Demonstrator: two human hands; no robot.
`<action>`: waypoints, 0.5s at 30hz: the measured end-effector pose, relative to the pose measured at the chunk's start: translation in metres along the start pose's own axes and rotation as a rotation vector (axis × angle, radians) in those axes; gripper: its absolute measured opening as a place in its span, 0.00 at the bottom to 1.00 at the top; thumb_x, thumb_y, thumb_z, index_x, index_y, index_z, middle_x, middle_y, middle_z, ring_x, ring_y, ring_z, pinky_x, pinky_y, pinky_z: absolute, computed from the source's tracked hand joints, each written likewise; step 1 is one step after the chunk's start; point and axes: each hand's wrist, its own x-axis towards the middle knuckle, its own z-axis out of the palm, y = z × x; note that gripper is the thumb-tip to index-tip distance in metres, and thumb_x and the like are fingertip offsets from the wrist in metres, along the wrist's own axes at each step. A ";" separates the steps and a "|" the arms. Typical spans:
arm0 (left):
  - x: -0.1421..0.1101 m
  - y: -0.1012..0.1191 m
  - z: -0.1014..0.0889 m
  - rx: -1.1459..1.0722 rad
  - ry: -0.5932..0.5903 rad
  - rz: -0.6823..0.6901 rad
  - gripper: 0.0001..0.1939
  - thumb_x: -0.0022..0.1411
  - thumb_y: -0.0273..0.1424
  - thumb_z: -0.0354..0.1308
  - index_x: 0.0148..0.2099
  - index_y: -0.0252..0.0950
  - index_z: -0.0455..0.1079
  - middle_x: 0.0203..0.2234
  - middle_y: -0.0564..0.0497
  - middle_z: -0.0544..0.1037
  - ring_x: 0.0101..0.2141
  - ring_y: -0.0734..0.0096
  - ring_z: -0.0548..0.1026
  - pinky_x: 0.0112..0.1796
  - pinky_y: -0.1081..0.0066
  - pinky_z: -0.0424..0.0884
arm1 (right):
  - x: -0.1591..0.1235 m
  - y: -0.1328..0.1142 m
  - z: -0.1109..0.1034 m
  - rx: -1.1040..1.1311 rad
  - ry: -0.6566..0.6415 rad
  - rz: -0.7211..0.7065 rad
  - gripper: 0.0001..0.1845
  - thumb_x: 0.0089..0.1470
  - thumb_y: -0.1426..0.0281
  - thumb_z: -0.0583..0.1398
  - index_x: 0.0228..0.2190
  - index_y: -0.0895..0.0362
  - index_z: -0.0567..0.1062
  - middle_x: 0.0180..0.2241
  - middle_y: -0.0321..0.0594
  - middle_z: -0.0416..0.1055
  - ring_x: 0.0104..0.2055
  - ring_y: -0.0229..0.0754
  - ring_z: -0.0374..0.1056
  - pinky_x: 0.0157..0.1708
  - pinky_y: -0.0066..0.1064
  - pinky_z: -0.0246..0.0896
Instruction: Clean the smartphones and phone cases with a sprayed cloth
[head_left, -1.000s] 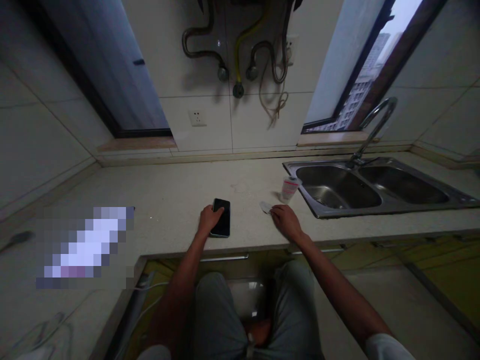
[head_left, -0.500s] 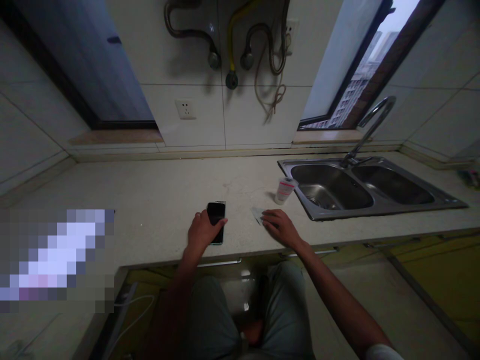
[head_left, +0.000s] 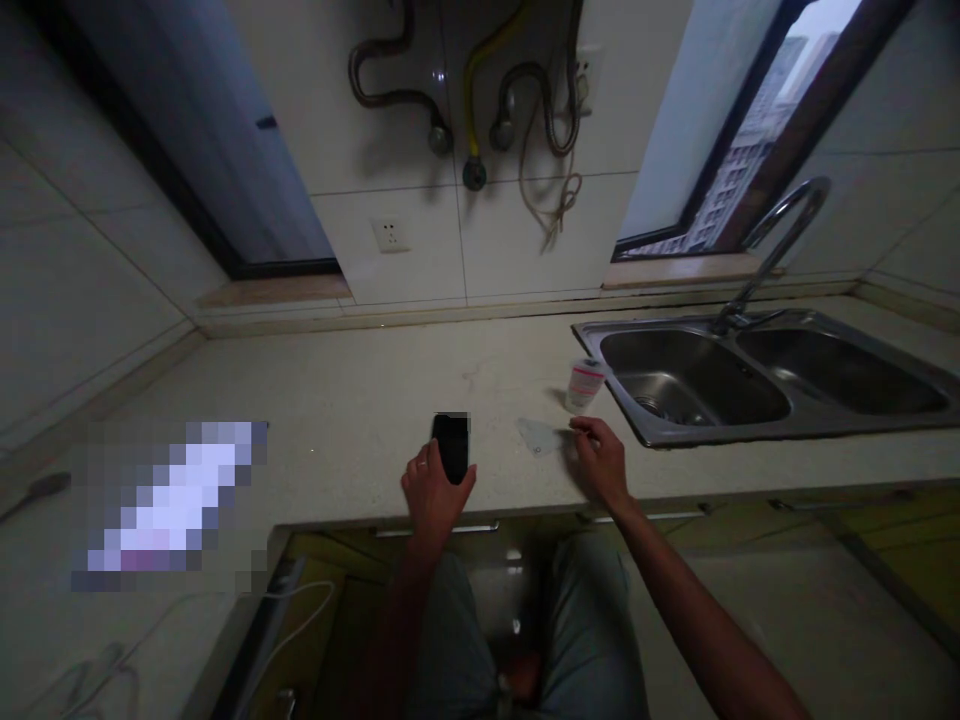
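Note:
My left hand (head_left: 437, 492) is closed around the lower part of a black-screened phone (head_left: 453, 442) on the pale countertop. Its thumb lies along the phone's right edge, the fingers along the left. To the right, a thin, see-through sheet (head_left: 538, 438) with a small mark lies on the counter. My right hand (head_left: 604, 462) is at the right end of this sheet, its fingers curled inward. Whether the fingertips pinch the sheet is hidden. Just behind that hand stands a plastic cup (head_left: 583, 385) with red stripes, near the sink's left corner.
A double steel sink (head_left: 646, 436) with a tall curved faucet (head_left: 784, 235) takes up the right side. On the left, a pixelated area (head_left: 169, 500) covers something on the counter, with a white cable (head_left: 304, 620) nearby. Hoses (head_left: 472, 110) hang on the tiled wall.
My right hand has slid right, off most of the clear sheet, and its fingers have curled. My left hand has shifted lower on the phone. The whole view has turned slightly.

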 end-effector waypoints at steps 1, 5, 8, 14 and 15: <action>-0.001 0.000 0.001 -0.007 0.018 0.005 0.37 0.59 0.47 0.60 0.63 0.30 0.62 0.56 0.34 0.72 0.54 0.44 0.69 0.51 0.50 0.64 | -0.004 -0.003 0.007 0.019 -0.050 -0.009 0.12 0.57 0.68 0.55 0.38 0.56 0.77 0.38 0.45 0.77 0.41 0.47 0.72 0.43 0.39 0.67; -0.003 -0.001 0.004 -0.025 0.091 0.029 0.33 0.60 0.47 0.59 0.61 0.31 0.66 0.54 0.34 0.74 0.53 0.44 0.70 0.51 0.48 0.65 | -0.015 -0.019 0.039 0.050 -0.389 -0.122 0.11 0.53 0.71 0.55 0.34 0.55 0.78 0.35 0.42 0.78 0.38 0.45 0.72 0.40 0.35 0.64; -0.004 -0.005 0.009 -0.109 0.207 0.060 0.25 0.64 0.44 0.55 0.56 0.32 0.70 0.54 0.35 0.75 0.53 0.46 0.70 0.51 0.49 0.65 | -0.013 -0.024 0.049 0.023 -0.465 -0.070 0.10 0.49 0.72 0.55 0.29 0.55 0.77 0.29 0.39 0.76 0.32 0.42 0.69 0.36 0.33 0.62; -0.006 -0.028 0.005 -0.587 0.298 -0.075 0.14 0.63 0.39 0.51 0.36 0.37 0.73 0.26 0.49 0.77 0.29 0.68 0.73 0.33 0.69 0.69 | -0.011 -0.016 0.036 0.233 -0.357 0.148 0.08 0.47 0.67 0.57 0.26 0.55 0.76 0.24 0.35 0.72 0.27 0.39 0.65 0.31 0.30 0.58; -0.005 -0.034 0.001 -0.653 0.227 -0.120 0.13 0.62 0.40 0.52 0.35 0.37 0.73 0.23 0.51 0.75 0.25 0.71 0.70 0.29 0.71 0.67 | -0.012 -0.016 0.034 0.272 -0.321 0.185 0.08 0.46 0.66 0.58 0.26 0.55 0.76 0.24 0.35 0.72 0.28 0.40 0.66 0.31 0.30 0.59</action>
